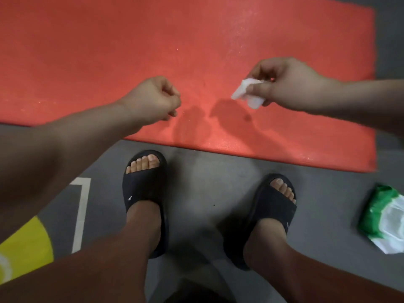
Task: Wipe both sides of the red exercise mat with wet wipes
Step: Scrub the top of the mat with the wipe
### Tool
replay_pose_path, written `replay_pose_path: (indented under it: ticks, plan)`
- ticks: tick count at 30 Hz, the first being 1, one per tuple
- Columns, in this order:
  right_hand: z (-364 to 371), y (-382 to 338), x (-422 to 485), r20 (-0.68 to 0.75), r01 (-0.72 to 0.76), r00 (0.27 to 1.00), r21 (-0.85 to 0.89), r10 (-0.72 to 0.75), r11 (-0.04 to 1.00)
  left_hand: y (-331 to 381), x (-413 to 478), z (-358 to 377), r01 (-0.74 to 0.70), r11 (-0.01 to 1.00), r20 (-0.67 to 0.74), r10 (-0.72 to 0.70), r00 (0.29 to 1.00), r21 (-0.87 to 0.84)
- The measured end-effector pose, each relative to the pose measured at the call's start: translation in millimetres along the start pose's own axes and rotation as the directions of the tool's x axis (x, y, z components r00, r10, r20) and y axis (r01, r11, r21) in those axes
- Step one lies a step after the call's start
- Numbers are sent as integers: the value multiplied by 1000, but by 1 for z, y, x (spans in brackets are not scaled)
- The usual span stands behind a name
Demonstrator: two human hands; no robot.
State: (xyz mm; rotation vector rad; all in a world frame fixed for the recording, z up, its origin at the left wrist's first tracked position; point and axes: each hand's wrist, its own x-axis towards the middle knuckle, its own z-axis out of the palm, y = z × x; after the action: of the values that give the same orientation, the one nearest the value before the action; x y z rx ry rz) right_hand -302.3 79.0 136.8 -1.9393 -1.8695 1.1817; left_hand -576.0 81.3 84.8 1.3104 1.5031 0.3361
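Head view has the right hand (pixel 282 84) pinching a folded wet wipe (pixel 247 94) above the red exercise mat (pixel 153 40) flat on the floor (pixel 207 186), left hand (pixel 155 99) clenched empty, so unfolding and the first stroke look next.

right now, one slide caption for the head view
Right hand holds a wipe over the red mat, left hand curled, pack on the floor

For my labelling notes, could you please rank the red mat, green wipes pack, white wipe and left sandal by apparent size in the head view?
1. red mat
2. left sandal
3. green wipes pack, cut off by the frame edge, so unsure against the sandal
4. white wipe, bunched in the right hand
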Motion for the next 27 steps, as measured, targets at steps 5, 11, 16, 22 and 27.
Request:
replay_pose_path:
  ticks: [5, 11, 16, 22, 27]
  plan:
    - [-4, 39, 21, 42, -64, 995, -450, 92, 891, -17, 19, 0, -59, 911, 86, 26, 996, 409]
    - [65, 103, 19, -307, -289, 930, -270, 202, 919, -33, 44, -2, -184, 775, 193, 81, 978, 605]
    - [133, 115, 8, -448, -298, 872, -169, 196, 940, -54, 91, 25, -107, 755, 59, 90, 994, 647]
    - [141, 118, 17, -553, -334, 787, -11, 273, 942, -85, 82, 21, -207, 681, 101, 193, 976, 703]
    - [179, 85, 39, -612, -349, 729, 52, 306, 936, -104, 79, 15, -270, 643, 112, 276, 955, 717]
